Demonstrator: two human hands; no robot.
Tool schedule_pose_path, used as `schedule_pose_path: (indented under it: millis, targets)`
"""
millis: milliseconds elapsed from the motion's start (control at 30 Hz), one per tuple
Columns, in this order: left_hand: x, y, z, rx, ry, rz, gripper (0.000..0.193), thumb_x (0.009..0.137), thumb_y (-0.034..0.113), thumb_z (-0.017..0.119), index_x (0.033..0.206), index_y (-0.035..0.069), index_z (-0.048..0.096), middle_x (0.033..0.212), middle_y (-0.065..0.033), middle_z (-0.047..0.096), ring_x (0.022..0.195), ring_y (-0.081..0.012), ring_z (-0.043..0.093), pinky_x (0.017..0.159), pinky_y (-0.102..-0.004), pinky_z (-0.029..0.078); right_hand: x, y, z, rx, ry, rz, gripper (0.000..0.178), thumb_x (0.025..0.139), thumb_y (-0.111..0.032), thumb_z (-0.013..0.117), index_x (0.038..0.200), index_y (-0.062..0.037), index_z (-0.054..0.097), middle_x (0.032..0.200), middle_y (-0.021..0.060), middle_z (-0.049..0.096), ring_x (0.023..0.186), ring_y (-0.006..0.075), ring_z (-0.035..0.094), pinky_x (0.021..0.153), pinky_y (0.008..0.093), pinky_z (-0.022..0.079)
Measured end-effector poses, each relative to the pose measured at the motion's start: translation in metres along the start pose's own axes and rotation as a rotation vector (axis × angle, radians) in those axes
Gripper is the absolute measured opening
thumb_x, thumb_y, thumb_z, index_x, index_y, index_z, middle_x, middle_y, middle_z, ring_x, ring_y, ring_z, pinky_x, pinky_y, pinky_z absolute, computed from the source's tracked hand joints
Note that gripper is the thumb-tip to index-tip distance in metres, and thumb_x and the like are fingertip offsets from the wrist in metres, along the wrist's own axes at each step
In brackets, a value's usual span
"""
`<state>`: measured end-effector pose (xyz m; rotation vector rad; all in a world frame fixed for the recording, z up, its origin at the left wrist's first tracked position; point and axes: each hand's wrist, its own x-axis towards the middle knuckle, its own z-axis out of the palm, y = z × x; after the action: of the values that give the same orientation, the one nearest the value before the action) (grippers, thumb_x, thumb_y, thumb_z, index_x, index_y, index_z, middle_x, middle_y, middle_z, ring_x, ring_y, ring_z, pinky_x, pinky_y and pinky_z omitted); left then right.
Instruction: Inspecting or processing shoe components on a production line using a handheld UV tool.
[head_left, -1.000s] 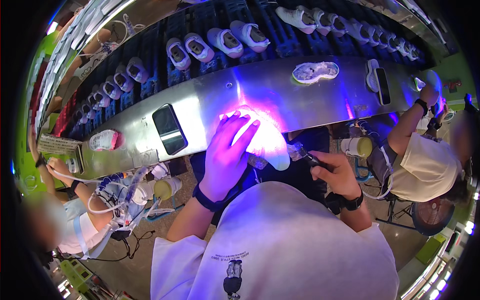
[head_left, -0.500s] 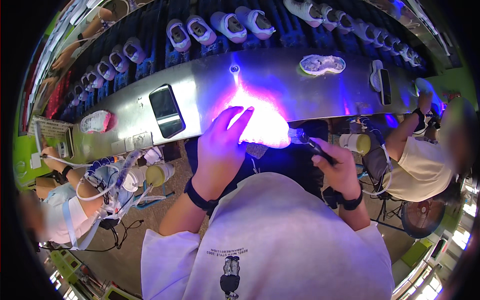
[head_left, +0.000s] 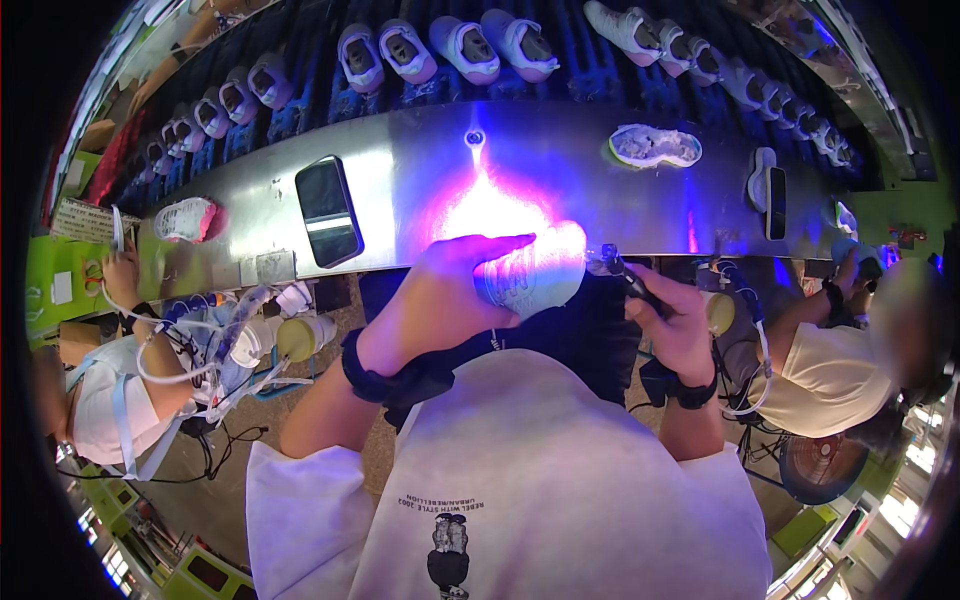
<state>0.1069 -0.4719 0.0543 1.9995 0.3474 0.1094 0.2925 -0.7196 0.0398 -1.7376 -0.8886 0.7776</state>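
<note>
My left hand (head_left: pixel 445 300) grips a pale shoe sole (head_left: pixel 545 278) at the table's near edge, fingers across its far side and thumb beneath. Glare of pink, white and violet light washes out much of the sole. Closed around the dark handle of a brush (head_left: pixel 635 282), my right hand (head_left: pixel 678 325) is just right of the sole. The brush's light-coloured head points at the sole's right end, with a small gap seeming to lie between them. Glare hides the brush tip's details.
A phone (head_left: pixel 329 212) lies left on the metal table (head_left: pixel 400 150). Loose soles (head_left: pixel 655 146) rest at both sides. Shoes (head_left: pixel 466 50) line the dark conveyor beyond. Co-workers sit left and right, with hoses and a pale container (head_left: pixel 305 338) between us.
My left hand has turned the sole, which now shows its patterned face outside the brightest glare. The brush head has come away from the sole's right edge.
</note>
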Motion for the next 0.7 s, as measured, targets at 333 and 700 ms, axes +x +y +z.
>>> schedule_pose_path:
  millis: [333, 700]
  targets:
    - [-0.003, 0.013, 0.019, -0.237, -0.075, -0.154, 0.088, 0.066, 0.013, 0.092, 0.142, -0.006, 0.050, 0.133, -0.0163, 0.063, 0.121, -0.0209, 0.059, 0.108, -0.0347, 0.043, 0.020, -0.035, -0.016, -0.076, -0.033, 0.092, 0.041, 0.091, -0.004, 0.069, 0.131, 0.0006, 0.063, 0.098, 0.0059, 0.072, 0.085, 0.0106, 0.061, 0.081, 0.0261, 0.050]
    - [-0.018, 0.003, 0.012, -0.844, -0.155, -0.220, 0.061, 0.078, 0.007, 0.084, 0.133, -0.003, 0.057, 0.121, -0.0066, 0.066, 0.109, -0.0148, 0.064, 0.096, -0.0304, 0.051, 0.010, -0.035, 0.003, 0.023, -0.149, 0.108, 0.044, 0.092, -0.004, 0.067, 0.136, -0.0051, 0.062, 0.091, 0.0010, 0.068, 0.074, 0.0069, 0.056, 0.072, 0.0237, 0.049]
